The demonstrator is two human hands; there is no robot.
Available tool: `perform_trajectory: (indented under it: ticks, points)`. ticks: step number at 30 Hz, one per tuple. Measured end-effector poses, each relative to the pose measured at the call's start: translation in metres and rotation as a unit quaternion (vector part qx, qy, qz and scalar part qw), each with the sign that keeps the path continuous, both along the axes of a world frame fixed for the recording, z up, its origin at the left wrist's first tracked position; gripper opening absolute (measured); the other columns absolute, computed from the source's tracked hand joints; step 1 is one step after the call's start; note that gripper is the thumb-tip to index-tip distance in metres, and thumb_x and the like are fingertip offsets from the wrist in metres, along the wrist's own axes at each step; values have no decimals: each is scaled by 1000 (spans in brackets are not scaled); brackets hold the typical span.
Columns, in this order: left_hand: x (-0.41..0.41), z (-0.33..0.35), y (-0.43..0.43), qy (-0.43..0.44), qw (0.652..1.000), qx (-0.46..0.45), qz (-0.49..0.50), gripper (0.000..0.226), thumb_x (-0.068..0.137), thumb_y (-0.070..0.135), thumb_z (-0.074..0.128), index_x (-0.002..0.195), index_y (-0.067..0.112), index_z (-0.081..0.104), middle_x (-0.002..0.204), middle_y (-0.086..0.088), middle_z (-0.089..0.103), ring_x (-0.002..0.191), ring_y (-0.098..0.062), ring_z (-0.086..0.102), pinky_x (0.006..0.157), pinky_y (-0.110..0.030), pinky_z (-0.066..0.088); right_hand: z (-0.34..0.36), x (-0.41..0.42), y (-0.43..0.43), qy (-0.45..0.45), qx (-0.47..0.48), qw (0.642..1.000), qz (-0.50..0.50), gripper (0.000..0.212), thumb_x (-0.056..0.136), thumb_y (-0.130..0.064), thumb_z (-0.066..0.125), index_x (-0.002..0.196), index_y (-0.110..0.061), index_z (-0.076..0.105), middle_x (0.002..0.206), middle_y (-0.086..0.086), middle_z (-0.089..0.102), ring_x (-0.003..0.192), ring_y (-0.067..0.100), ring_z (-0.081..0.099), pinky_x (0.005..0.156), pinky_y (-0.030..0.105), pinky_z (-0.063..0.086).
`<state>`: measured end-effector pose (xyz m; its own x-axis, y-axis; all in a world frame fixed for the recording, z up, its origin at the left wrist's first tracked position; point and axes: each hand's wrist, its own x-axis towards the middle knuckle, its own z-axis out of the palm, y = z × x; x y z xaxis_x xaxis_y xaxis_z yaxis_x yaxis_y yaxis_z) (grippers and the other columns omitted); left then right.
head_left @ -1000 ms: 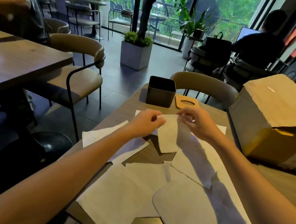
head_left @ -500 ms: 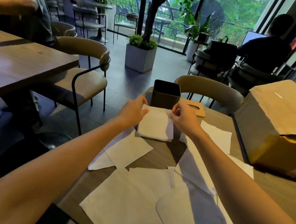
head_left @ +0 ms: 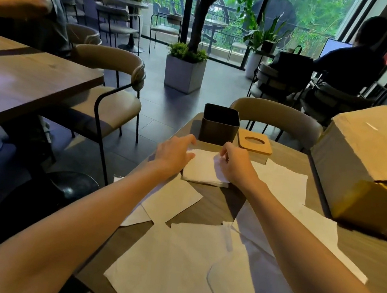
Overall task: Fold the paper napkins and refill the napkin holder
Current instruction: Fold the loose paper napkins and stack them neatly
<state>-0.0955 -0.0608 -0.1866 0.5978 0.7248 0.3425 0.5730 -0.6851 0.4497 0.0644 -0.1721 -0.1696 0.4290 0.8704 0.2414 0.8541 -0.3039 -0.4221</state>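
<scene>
Napkin (head_left: 203, 168) now down on the table (head_left: 217, 203) by the holder (head_left: 218, 125); left hand (head_left: 174, 152) presses it flat-fingered, right hand (head_left: 235, 163) pinches its edge.

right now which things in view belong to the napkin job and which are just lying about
Job: folded napkin, unfolded napkins, napkin holder, wooden lid, left hand and right hand on the folded one.
Lying about: cardboard box, chair opposite, potted tree.

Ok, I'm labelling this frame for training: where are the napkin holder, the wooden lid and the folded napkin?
napkin holder (head_left: 218, 131), head view, its front wall.
wooden lid (head_left: 267, 146), head view, wood right of its hole.
folded napkin (head_left: 203, 167), head view, middle of its top face.
</scene>
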Motion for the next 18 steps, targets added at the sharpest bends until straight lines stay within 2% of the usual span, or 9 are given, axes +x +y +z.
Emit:
perform_trajectory:
  ticks: [3, 6, 9, 11, 14, 16, 18]
  points:
    - [-3, 0, -1, 26, 999, 26, 2, 29, 101, 41, 51, 116, 24, 68, 109, -3, 71, 96, -20, 66, 79, -30, 50, -8, -1, 2, -45, -7, 999, 0, 14, 100, -13, 58, 114, -9, 60, 108, 13, 66, 88, 20, 58, 64, 16, 39]
    - [-6, -2, -1, 66, 995, 73, -7, 33, 102, 41, 48, 112, 22, 73, 102, -3, 71, 92, -21, 67, 72, -28, 47, -12, -2, -1, -101, -13, 995, -2, 27, 99, -21, 60, 124, -12, 66, 121, 11, 64, 103, 24, 62, 82, 25, 49]
    - [-9, -2, 1, 108, 988, 106, -10, 33, 103, 43, 45, 112, 25, 71, 101, -2, 71, 90, -20, 68, 76, -31, 53, -17, -6, -7, -184, -18, 982, -26, 31, 99, -32, 60, 122, -16, 71, 126, 7, 61, 110, 24, 60, 87, 32, 52]
    - [-10, 0, 1, 125, 988, 86, -8, 33, 103, 43, 43, 112, 25, 70, 102, -2, 71, 91, -20, 67, 79, -33, 52, -15, -8, -11, -179, -28, 982, -59, 30, 99, -31, 58, 118, -13, 72, 128, 9, 59, 112, 26, 57, 86, 36, 52]
    - [-15, 10, 2, 108, 994, 22, -21, 31, 102, 41, 46, 118, 21, 65, 111, -5, 69, 100, -22, 64, 80, -32, 43, -5, -7, -13, -180, -54, 980, -62, 30, 98, -24, 61, 121, -7, 68, 131, 11, 56, 114, 28, 55, 87, 37, 51]
    - [-27, 18, 2, 60, 998, -16, -34, 31, 103, 35, 48, 127, 21, 62, 116, -5, 68, 104, -22, 64, 83, -30, 42, 6, -11, -14, -157, -28, 987, -38, 28, 99, -21, 59, 122, -7, 66, 127, 10, 58, 108, 25, 57, 83, 32, 51]
    - [-45, 29, 3, 43, 997, -30, -63, 30, 103, 29, 48, 126, 19, 64, 114, -5, 70, 98, -18, 64, 86, -29, 47, 17, -24, -17, -109, -20, 994, 6, 27, 100, -23, 57, 122, -11, 66, 120, 6, 62, 100, 20, 59, 77, 25, 46]
